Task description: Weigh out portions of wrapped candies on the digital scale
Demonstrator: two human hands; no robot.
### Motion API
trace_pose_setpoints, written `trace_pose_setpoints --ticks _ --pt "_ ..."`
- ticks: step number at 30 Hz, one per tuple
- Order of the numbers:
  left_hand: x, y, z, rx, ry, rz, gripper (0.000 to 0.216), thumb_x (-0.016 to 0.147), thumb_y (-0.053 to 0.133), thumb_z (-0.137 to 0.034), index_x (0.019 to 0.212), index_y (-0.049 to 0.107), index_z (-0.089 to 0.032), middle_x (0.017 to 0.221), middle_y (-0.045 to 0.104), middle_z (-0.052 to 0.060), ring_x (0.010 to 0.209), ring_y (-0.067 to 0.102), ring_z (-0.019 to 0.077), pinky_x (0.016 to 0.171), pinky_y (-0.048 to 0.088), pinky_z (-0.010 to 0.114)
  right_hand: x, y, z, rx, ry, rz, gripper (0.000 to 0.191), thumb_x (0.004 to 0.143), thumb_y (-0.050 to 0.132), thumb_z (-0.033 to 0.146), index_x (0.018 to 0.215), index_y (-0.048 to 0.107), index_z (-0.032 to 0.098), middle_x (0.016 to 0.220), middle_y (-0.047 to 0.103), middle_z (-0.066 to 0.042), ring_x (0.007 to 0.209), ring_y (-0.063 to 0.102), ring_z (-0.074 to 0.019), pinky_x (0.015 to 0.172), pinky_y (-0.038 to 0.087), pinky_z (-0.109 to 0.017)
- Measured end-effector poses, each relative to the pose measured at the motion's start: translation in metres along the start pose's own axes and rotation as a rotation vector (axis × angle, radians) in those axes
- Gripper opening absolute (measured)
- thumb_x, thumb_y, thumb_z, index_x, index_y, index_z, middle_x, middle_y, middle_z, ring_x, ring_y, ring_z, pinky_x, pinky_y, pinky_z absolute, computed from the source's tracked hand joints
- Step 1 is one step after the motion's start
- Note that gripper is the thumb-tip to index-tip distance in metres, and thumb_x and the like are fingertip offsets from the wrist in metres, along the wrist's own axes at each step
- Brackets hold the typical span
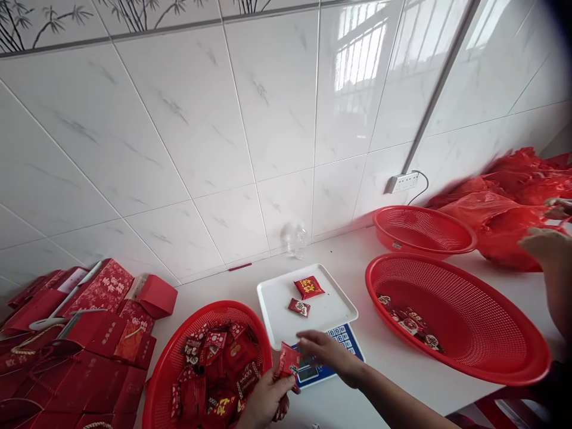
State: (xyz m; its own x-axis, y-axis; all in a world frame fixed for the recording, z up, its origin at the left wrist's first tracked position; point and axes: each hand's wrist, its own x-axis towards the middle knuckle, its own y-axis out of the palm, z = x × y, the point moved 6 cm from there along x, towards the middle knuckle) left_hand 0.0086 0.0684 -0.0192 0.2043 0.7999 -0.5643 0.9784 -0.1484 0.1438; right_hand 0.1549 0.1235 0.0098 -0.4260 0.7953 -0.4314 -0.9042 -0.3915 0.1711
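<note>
My left hand (266, 396) is closed around a small red wrapped packet (288, 360), beside the near basket's rim. More dark red wrapping shows below that hand, partly hidden by it. My right hand (330, 354) reaches in from the right over the scale's keypad, fingers stretched out close to the packet. I see nothing held in it. Under both hands is a blue and white digital scale (344, 339) with a white tray (272, 292). Two red packets lie on the tray, a larger one (309, 286) and a smaller one (299, 307).
A red basket (154, 381) full of wrapped packets stands at left, beside stacked red gift boxes (96, 333). To the right are a large red basket (491, 333) with several packets and another behind it (424, 229). Another person's hands (547, 241) are by red plastic bags (496, 220).
</note>
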Motion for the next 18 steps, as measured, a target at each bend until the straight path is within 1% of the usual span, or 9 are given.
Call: trace_pose_setpoints --ticks 1,2,3,6,8,11,14,16,18 --pt "-0.002 0.005 0.0 0.042 -0.014 0.039 0.03 0.064 0.068 -0.043 0.07 0.056 -0.016 0.053 0.059 -0.003 0.028 0.034 0.0019 0.03 0.017 0.018 -0.005 0.011 -0.001 -0.041 -0.007 0.105 0.043 0.072 0.062 0.051 0.098 0.063 0.016 0.091 0.064 -0.005 0.079 0.059 -0.0154 0.069 0.045 -0.028" --pt "-0.005 0.009 0.0 0.074 -0.026 0.073 0.026 0.065 0.067 -0.039 0.072 0.057 -0.016 0.059 0.061 -0.002 0.03 0.036 0.0018 0.03 0.018 0.018 -0.01 0.018 -0.001 -0.075 -0.013 0.171 0.037 0.071 0.063 0.048 0.089 0.064 0.015 0.081 0.064 -0.003 0.072 0.057 -0.0134 0.066 0.044 -0.026" --pt "-0.007 0.014 -0.001 0.098 -0.037 0.103 0.024 0.066 0.067 -0.036 0.075 0.058 -0.016 0.063 0.063 -0.001 0.031 0.037 0.0018 0.03 0.018 0.018 -0.014 0.022 -0.002 -0.101 -0.018 0.192 0.032 0.07 0.066 0.045 0.081 0.064 0.015 0.073 0.062 0.0 0.067 0.055 -0.0115 0.063 0.042 -0.025" --pt "-0.01 0.024 -0.005 0.1 -0.039 0.127 0.024 0.067 0.068 -0.035 0.076 0.06 -0.015 0.062 0.062 -0.001 0.031 0.037 0.002 0.031 0.019 0.018 -0.019 0.02 -0.004 -0.081 -0.008 0.107 0.024 0.065 0.071 0.035 0.072 0.059 0.016 0.061 0.057 0.004 0.058 0.05 -0.0087 0.059 0.04 -0.024" --pt "-0.008 0.024 -0.007 -0.023 -0.038 0.081 0.031 0.068 0.067 -0.043 0.074 0.059 -0.014 0.06 0.061 -0.001 0.03 0.035 0.0017 0.031 0.017 0.018 -0.02 0.013 -0.006 0.023 0.019 0.057 0.025 0.065 0.071 0.034 0.074 0.057 0.016 0.066 0.059 0.003 0.061 0.054 -0.0096 0.063 0.042 -0.025" --pt "-0.005 0.018 -0.006 -0.397 -0.121 -0.028 0.038 0.073 0.061 -0.051 0.083 0.059 -0.014 0.06 0.061 0.0 0.034 0.04 0.0029 0.034 0.022 0.016 -0.021 -0.001 -0.01 0.302 0.053 0.003 0.028 0.066 0.07 0.034 0.082 0.056 0.017 0.077 0.064 0.0 0.071 0.06 -0.0122 0.072 0.046 -0.028" --pt "-0.005 0.009 -0.009 -0.72 -0.214 -0.125 0.032 0.082 0.054 -0.046 0.088 0.058 -0.015 0.064 0.062 0.001 0.044 0.051 0.0064 0.045 0.037 0.018 -0.025 -0.013 -0.016 0.611 0.121 -0.027 0.025 0.069 0.069 0.028 0.088 0.056 0.019 0.08 0.065 0.0 0.075 0.062 -0.0127 0.075 0.048 -0.028" --pt "-0.005 0.004 -0.015 -0.82 -0.238 -0.176 0.027 0.085 0.05 -0.042 0.085 0.056 -0.016 0.065 0.061 0.001 0.049 0.055 0.0086 0.051 0.043 0.022 -0.028 -0.015 -0.02 0.732 0.188 -0.019 0.023 0.071 0.067 0.027 0.089 0.056 0.019 0.081 0.066 -0.001 0.075 0.062 -0.0128 0.073 0.049 -0.027" --pt "-0.007 0.002 -0.021 -0.855 -0.249 -0.208 0.023 0.085 0.05 -0.04 0.083 0.055 -0.018 0.065 0.061 0.0 0.052 0.057 0.0105 0.055 0.045 0.026 -0.032 -0.013 -0.022 0.802 0.229 0.011 0.021 0.074 0.066 0.031 0.088 0.056 0.02 0.081 0.067 -0.001 0.075 0.063 -0.0133 0.07 0.049 -0.026"
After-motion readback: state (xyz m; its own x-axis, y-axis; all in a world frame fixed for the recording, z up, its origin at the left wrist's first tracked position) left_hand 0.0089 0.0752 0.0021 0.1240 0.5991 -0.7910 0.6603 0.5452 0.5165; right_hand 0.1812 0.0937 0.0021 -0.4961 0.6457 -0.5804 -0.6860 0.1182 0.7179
